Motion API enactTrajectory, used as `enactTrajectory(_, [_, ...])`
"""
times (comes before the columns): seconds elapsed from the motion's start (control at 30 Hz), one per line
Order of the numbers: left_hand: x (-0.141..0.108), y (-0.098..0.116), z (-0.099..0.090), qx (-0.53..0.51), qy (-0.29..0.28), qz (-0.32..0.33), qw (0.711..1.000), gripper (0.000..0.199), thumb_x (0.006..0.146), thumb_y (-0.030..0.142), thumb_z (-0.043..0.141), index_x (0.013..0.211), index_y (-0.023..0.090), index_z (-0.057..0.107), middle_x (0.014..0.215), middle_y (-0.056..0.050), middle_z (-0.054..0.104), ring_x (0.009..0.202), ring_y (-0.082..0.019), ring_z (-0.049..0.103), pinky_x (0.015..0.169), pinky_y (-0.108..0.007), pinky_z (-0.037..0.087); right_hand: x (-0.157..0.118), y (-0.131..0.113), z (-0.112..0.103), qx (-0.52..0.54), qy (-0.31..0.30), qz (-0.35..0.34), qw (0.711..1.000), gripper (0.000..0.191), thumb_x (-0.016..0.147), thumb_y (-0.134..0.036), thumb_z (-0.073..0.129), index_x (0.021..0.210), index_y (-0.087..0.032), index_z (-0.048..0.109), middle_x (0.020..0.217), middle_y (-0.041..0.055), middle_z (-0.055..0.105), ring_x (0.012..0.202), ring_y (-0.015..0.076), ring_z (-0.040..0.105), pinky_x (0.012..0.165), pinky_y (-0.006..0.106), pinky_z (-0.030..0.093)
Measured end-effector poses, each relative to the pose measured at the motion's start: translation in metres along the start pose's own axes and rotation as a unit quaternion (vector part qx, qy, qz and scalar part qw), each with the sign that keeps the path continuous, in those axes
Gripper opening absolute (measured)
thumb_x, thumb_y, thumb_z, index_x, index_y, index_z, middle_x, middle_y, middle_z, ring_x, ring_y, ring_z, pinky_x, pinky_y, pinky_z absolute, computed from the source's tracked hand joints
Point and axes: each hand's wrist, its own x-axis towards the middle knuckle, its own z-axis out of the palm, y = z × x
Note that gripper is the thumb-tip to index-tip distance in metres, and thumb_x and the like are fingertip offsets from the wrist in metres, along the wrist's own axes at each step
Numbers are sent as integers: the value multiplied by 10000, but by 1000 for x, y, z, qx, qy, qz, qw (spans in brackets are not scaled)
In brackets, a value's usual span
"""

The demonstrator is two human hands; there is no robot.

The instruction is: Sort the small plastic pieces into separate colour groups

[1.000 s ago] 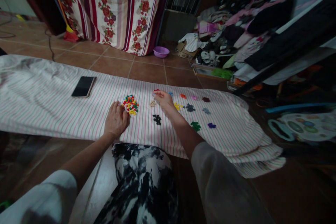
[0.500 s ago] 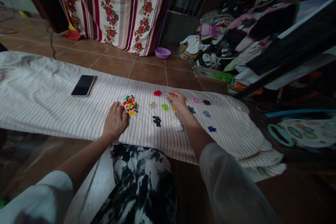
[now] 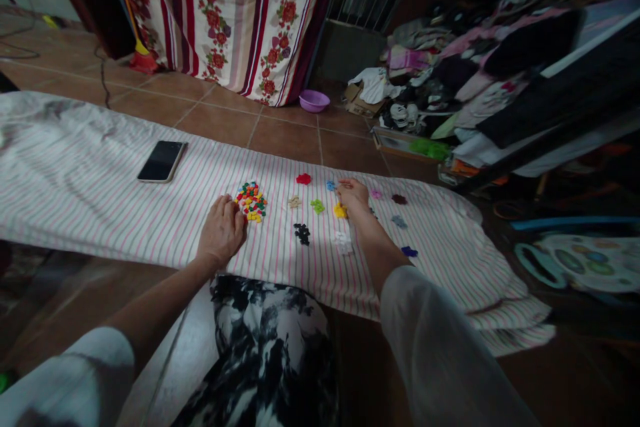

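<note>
My left hand (image 3: 223, 230) lies on the striped cloth, fingers stretched out, at the left edge of a mixed pile of small coloured pieces (image 3: 251, 201). My right hand (image 3: 353, 193) is over the sorted piles with thumb and fingers pinched together; whatever they hold is too small to make out. Just left of its fingertips are light blue pieces (image 3: 331, 185), and below them yellow pieces (image 3: 341, 211). Nearby lie red (image 3: 303, 179), beige (image 3: 294, 201), lime green (image 3: 317, 205), black (image 3: 302, 233) and white pieces (image 3: 343, 242). My right hand partly hides a dark pile.
Right of my right hand are pink (image 3: 376, 193), dark brown (image 3: 399, 199), grey (image 3: 399, 221) and dark blue pieces (image 3: 409, 251). A phone (image 3: 163, 161) lies on the cloth (image 3: 95, 180) at left. Beyond stand a purple basin (image 3: 314, 101) and a heap of clothes (image 3: 450, 60).
My right hand has moved right, from beside the light blue pieces to past them, uncovering the light blue and yellow piles. The left hand stays beside the mixed pile. The view has shifted slightly.
</note>
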Motion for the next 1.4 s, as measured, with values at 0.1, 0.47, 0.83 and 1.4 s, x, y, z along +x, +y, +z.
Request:
enactTrajectory(0.1, [1,1,-1,-3,-1,-1,1000,236,901,167,357,877,149,591,1045,-148,595,1251,-315,442,1059,-553,393,2,2,1,10,16,27,999,256,698,-281,634,918,-185,723,725,24,712,630,146,632,610,246,518])
enactTrajectory(0.47, [3,2,-4,14,-12,-5,1000,250,917,180,346,861,139,587,1033,-152,592,1223,-309,451,1061,-533,397,5,4,4,-73,0,29,997,270,691,-135,575,886,-189,755,827,30,745,718,167,674,717,268,525])
enactTrajectory(0.83, [2,3,-3,4,-15,-11,1000,260,918,186,335,869,143,587,1064,-153,590,1257,-319,428,1070,-551,380,6,7,-2,-49,-19,22,998,289,676,-145,616,927,-193,752,899,45,750,827,184,685,786,292,520])
enactTrajectory(1.4, [1,4,1,6,-10,-27,1000,273,917,169,328,915,134,599,1076,-158,607,1265,-321,443,1063,-572,381,-19,-29,-11,-100,-1,-93,991,287,755,-137,533,945,-199,738,975,60,739,937,218,660,929,352,478])
